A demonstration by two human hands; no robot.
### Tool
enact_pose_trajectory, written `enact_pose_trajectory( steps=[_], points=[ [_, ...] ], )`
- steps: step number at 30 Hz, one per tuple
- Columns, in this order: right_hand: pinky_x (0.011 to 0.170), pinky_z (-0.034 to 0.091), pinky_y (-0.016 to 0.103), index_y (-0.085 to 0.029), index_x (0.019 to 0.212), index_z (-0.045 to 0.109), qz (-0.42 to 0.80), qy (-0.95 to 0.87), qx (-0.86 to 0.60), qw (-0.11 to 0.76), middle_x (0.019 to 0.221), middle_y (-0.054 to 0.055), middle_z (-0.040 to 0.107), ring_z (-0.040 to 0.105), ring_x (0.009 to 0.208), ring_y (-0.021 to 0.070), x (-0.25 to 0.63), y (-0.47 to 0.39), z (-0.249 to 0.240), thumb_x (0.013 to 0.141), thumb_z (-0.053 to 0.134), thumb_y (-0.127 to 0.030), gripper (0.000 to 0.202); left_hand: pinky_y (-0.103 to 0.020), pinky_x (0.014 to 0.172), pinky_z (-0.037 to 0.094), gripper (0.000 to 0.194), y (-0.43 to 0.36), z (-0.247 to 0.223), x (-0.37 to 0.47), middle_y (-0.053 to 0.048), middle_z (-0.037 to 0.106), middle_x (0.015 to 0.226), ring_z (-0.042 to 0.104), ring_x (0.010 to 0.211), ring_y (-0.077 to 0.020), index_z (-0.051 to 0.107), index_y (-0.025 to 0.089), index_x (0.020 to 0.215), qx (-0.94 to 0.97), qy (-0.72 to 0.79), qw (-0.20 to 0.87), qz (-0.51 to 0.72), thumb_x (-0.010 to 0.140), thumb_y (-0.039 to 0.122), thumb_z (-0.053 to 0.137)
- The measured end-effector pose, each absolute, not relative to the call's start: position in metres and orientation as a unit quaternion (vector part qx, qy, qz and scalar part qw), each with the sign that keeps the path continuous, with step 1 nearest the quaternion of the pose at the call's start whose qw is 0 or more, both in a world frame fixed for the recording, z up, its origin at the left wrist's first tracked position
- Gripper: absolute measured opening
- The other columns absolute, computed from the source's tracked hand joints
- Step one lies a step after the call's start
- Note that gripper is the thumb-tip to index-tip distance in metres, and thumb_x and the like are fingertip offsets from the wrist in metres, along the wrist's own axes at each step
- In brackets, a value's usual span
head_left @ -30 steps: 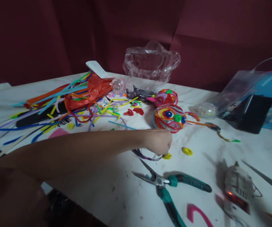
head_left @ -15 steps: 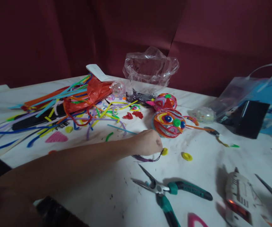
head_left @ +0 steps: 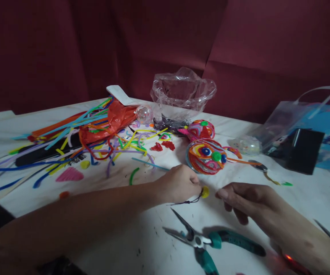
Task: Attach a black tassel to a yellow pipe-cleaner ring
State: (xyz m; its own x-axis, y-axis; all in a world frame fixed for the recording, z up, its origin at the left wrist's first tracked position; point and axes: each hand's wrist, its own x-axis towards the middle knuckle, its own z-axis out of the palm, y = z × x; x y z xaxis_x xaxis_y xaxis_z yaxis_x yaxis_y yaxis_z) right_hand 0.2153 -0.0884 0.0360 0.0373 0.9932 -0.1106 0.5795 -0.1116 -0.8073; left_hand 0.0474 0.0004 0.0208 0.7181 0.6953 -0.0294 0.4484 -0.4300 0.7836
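Observation:
My left hand (head_left: 182,184) is closed near the middle of the white table, with a dark thin cord (head_left: 189,201) trailing from under its fingers. A yellow coil (head_left: 205,191) lies against its fingertips. To the right, my right hand (head_left: 246,198) hovers with thumb and forefinger close together; whether anything small is between them cannot be made out. Just beyond my left hand sits a round, colourful coiled face piece (head_left: 205,156) with a green nose. Green-handled pliers (head_left: 198,240) lie spread in front of both hands.
Pipe cleaners (head_left: 73,126) and a red plastic wrapper (head_left: 119,114) cover the left side. A clear plastic bag (head_left: 183,91) stands at the back. At right are a black box-like object (head_left: 304,151) and a transparent bag (head_left: 279,122). A red light glows under my right forearm.
My right hand has come in from the right, over the glue gun, and the second yellow coil is no longer visible. My left hand remains closed beside the first coil. The view has tilted slightly.

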Motion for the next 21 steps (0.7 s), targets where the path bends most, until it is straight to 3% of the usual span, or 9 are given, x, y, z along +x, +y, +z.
enact_pose_trajectory(
  steps=[4,15,21],
  points=[
    [0.036,0.028,0.020,-0.013,0.055,0.051,0.404,-0.586,-0.637,0.297,0.050,0.005,0.044,0.039,0.041,0.0123,0.206,-0.069,0.028,0.060,0.055,-0.082,0.069,-0.018,0.044,0.027,0.019,-0.004,0.026,0.046,0.003,0.047,0.049,0.042,0.048,-0.0068,0.058,0.014,0.060,0.838,0.338,0.392,0.174,0.067,0.026,0.044],
    [0.043,0.031,0.019,-0.012,0.059,0.057,0.464,-0.573,-0.593,0.323,0.055,0.005,0.049,0.039,0.045,0.0111,0.218,-0.074,0.026,0.066,0.064,-0.070,0.059,-0.018,0.044,0.027,0.026,0.000,0.029,0.042,0.003,0.047,0.050,0.040,0.049,-0.0066,0.062,0.012,0.065,0.835,0.314,0.413,0.183,0.070,0.032,0.046],
    [0.042,0.029,0.019,-0.012,0.056,0.054,0.474,-0.575,-0.587,0.315,0.051,0.004,0.046,0.038,0.043,0.0105,0.215,-0.074,0.023,0.065,0.066,-0.065,0.056,-0.017,0.047,0.030,0.018,-0.003,0.032,0.043,0.004,0.050,0.052,0.044,0.050,-0.0057,0.058,0.014,0.062,0.830,0.316,0.418,0.190,0.066,0.030,0.050]
  ],
)
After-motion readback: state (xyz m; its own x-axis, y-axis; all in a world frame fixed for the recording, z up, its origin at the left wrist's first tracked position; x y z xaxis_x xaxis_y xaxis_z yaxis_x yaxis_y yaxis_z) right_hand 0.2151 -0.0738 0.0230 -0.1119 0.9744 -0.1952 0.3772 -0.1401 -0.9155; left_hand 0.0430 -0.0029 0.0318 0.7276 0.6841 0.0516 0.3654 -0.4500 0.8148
